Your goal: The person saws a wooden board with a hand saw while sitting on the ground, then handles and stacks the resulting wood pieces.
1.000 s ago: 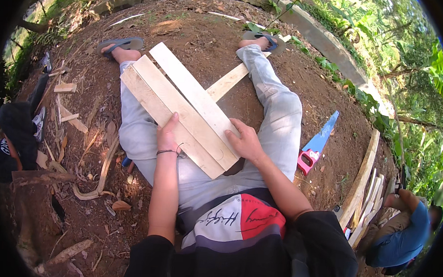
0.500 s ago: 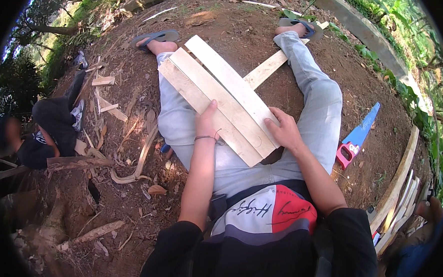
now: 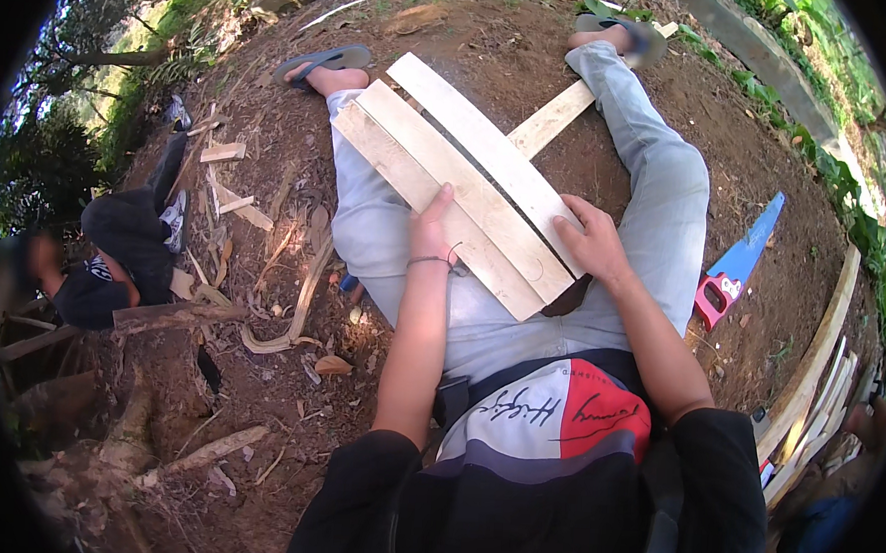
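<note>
Three pale wooden planks lie side by side across my lap, slanting from far left to near right. My left hand grips the near plank by its edge, thumb on top and fingers hidden underneath. Part of the middle plank overlaps that near one. At the right end of the far plank, my right hand holds its edge, thumb on the top face. A dark narrow gap separates the far plank from the middle one. Another wooden strip runs from beneath them toward my right foot.
A handsaw with blue blade and red handle lies on the soil right of my leg. Long wooden strips are stacked at far right. Left are offcuts, branches and a seated person. Another person shows at the right rim.
The gap between the far and middle planks now runs along most of their length, where before it showed mainly at the left end. The whole view has shifted slightly.
</note>
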Demonstrator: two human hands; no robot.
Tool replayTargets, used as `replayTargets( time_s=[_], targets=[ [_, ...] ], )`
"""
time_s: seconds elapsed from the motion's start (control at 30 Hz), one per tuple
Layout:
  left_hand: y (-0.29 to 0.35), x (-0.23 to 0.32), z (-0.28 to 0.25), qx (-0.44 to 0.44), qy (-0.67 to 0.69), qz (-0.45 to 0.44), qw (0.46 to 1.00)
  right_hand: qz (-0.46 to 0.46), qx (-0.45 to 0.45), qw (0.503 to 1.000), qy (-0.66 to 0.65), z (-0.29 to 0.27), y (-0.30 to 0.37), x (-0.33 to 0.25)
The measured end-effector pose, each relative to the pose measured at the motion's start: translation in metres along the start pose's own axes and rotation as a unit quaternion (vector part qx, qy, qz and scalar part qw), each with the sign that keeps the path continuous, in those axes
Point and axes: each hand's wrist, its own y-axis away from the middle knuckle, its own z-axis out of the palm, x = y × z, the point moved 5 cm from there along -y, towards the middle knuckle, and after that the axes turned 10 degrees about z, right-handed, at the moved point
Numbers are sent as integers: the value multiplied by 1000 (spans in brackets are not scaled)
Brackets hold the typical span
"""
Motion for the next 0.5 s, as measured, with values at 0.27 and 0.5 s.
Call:
replayTargets(
  time_s=[0.27,0.5],
  targets=[
    [4,8,7,21,11,12,1000,18,-17,1000,8,4,-4,0],
    [-3,1,3,41,-19,18,999,28,-43,998,-31,10,-5,11]
  ],
)
